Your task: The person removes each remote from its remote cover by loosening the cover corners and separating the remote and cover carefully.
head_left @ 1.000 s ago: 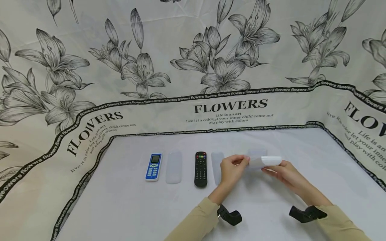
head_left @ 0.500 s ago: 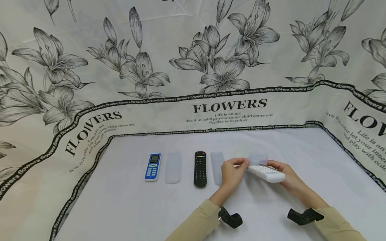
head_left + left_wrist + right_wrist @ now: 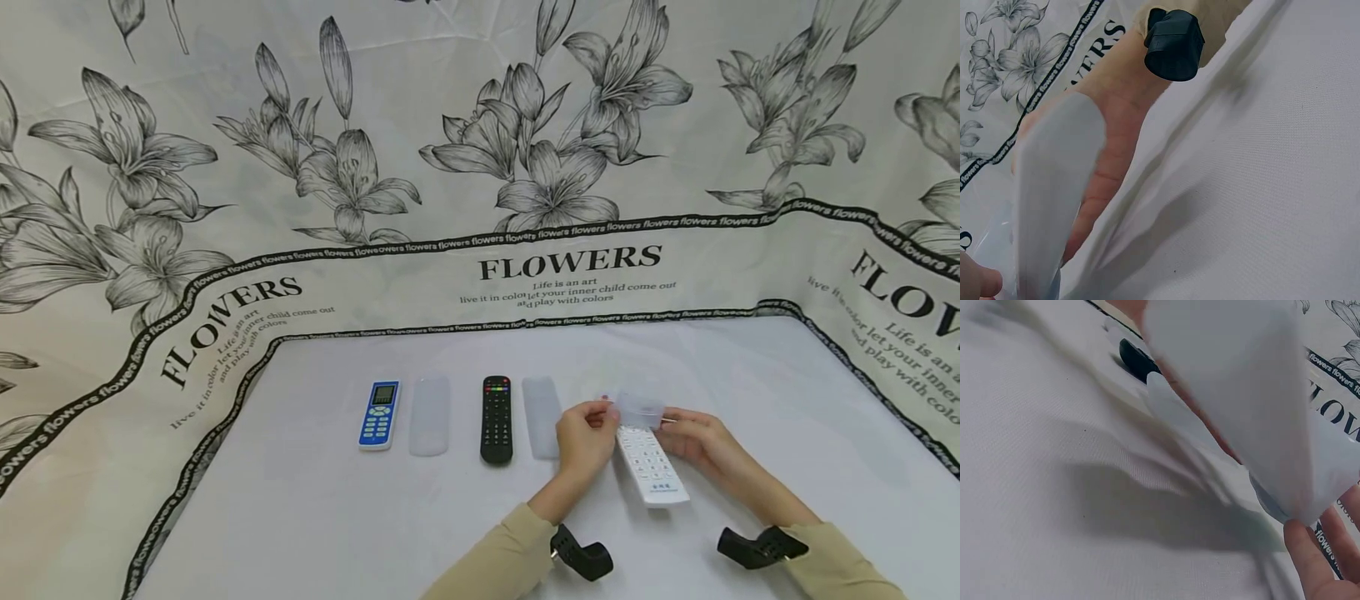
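Observation:
A white remote control [image 3: 651, 467] hangs between both hands over the right part of the table, keypad up and its near end pointing toward me. Its far end sits in the mouth of a clear, soft remote cover [image 3: 639, 410]. My left hand [image 3: 587, 446] pinches the cover's left edge between thumb and fingers. On the opposite side, my right hand [image 3: 701, 446] pinches the cover's right edge with its fingertips. Both wrist views show the remote's smooth pale body [image 3: 1054, 194] close up, with right-hand fingers [image 3: 1310, 556] at its far end in the right wrist view.
To the left lie a blue-and-white remote [image 3: 378, 415], a clear cover [image 3: 429, 417], a black remote [image 3: 497, 421] and another clear cover [image 3: 542, 417], in a row on the white tablecloth [image 3: 315, 517]. A flower-printed curtain [image 3: 405, 292] stands behind.
The white remote has swung from lying sideways to hanging toward me, its keypad coming into sight. Both hands have shifted slightly, now at the cover's two edges.

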`<state>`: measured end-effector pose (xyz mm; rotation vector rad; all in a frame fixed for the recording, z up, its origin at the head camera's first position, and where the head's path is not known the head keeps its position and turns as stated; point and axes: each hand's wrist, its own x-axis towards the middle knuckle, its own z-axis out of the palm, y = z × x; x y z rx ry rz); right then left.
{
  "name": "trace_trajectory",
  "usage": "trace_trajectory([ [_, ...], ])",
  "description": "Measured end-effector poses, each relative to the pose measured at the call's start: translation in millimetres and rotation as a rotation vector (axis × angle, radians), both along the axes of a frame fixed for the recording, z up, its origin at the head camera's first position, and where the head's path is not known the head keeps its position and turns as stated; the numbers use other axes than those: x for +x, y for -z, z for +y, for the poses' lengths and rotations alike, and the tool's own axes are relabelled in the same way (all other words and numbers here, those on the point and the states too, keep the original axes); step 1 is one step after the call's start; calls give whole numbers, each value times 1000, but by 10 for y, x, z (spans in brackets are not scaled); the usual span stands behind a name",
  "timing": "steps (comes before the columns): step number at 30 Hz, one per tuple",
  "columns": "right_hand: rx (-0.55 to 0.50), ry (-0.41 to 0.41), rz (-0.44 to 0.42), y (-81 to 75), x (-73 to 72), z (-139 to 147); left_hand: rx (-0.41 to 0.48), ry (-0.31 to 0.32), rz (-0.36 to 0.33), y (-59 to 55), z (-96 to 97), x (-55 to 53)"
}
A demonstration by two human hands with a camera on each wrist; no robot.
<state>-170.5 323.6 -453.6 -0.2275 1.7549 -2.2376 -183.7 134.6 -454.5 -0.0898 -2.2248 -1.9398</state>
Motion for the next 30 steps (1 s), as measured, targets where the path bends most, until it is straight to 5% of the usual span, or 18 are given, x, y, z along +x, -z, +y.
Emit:
trace_trajectory([
  [4, -51, -23, 39, -10, 5, -3, 19, -21, -6, 23, 16, 8],
  [13, 50, 137, 31, -85, 9, -135, 91, -83, 1, 11, 53, 24],
  [21, 669, 344, 147, -125, 4, -327, 166, -101, 10, -4, 40, -15],
  [25, 650, 406, 186, -135, -13, -342, 241, -42, -69, -35, 21, -16],
  [30, 593, 468, 232, -120, -34, -341, 298, 50, -255, -95, -4, 9],
])
